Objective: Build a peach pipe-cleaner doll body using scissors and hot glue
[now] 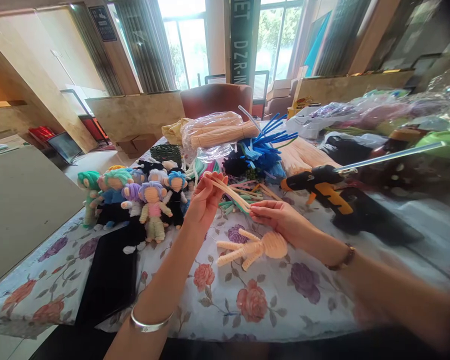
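Observation:
Two or so peach pipe-cleaner strips (230,193) stretch between my hands above the flowered cloth. My left hand (209,195) is closed on their upper left end. The fingertips of my right hand (272,214) pinch their lower right end. Just below my right hand, a peach figure (262,248) made of wound pipe cleaners lies flat, its round head to the right and its limbs to the left. Short green and pink stems (235,202) lie behind the strips.
Several finished dolls (153,205) stand at the left, by a black tablet-like object (110,275). A glue gun (322,187) with a clear stick is at the right. Blue stems (264,150), peach bundles (221,131) and plastic bags (341,112) lie farther back.

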`<action>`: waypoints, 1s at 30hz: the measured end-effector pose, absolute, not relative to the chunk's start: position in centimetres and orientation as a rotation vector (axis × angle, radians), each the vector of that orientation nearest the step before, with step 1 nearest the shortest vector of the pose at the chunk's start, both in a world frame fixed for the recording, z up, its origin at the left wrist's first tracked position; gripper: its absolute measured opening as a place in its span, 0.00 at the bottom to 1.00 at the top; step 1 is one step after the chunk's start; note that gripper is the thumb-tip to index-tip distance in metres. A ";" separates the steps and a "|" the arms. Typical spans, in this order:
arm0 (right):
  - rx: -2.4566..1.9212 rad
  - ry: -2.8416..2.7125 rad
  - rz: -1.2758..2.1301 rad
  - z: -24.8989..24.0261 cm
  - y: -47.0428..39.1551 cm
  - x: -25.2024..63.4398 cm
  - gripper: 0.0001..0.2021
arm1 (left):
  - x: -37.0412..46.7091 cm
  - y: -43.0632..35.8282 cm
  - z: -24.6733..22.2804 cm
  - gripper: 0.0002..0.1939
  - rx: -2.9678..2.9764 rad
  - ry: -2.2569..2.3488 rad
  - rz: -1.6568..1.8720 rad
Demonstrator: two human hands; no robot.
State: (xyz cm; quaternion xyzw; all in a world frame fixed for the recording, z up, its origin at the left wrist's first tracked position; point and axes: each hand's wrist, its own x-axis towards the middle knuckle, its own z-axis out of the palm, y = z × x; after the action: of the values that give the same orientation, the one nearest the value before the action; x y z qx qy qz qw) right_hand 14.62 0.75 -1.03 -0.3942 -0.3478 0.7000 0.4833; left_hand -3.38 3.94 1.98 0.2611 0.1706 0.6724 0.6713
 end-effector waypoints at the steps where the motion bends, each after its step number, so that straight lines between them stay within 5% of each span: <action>1: -0.976 -0.867 1.726 -1.0 0.8 14.6 0.03 | -3.3 4.0 2.0 0.13 0.572 0.380 1.530; 8: -1.093 -1.005 1.843 -0.8 0.7 14.7 0.07 | -3.2 3.8 2.0 0.16 0.487 0.395 1.564; 30: -0.989 -1.174 1.494 -1.8 0.9 14.7 0.09 | -3.0 4.2 1.8 0.16 0.463 0.441 1.631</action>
State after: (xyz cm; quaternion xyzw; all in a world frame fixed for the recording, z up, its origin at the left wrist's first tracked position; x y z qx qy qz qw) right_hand 14.68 0.94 -1.75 -0.4051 -0.4810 0.6121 0.4794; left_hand -2.96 4.18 1.76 0.2030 0.1934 0.7150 0.6404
